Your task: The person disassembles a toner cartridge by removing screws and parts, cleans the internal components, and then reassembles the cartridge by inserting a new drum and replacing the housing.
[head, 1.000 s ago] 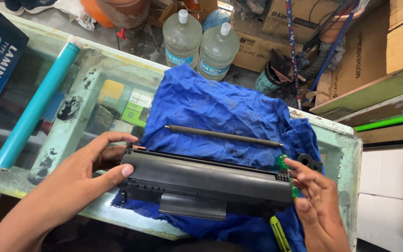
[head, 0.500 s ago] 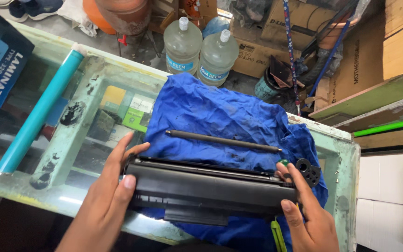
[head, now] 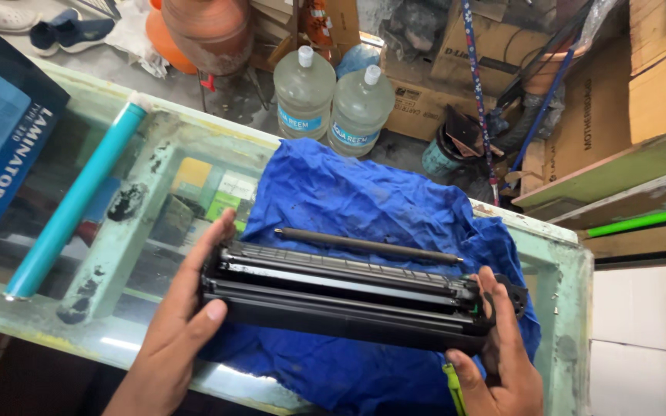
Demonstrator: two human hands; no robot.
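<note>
The person holds a long black toner cartridge (head: 344, 300) by its two ends, just above a crumpled blue cloth (head: 371, 200) spread over the glass-topped surface (head: 125, 231) — presumably to catch powder. The left hand (head: 183, 327) wraps the left end, its fingers (head: 210, 239) curled over the top and the thumb pressed on the front. The right hand (head: 502, 362) clamps the right end the same way, so the cartridge sits level with its open slot facing up. A thin dark roller (head: 368, 245) lies on the cloth just behind it; a cyan drum (head: 79, 196) rests well apart to the left.
</note>
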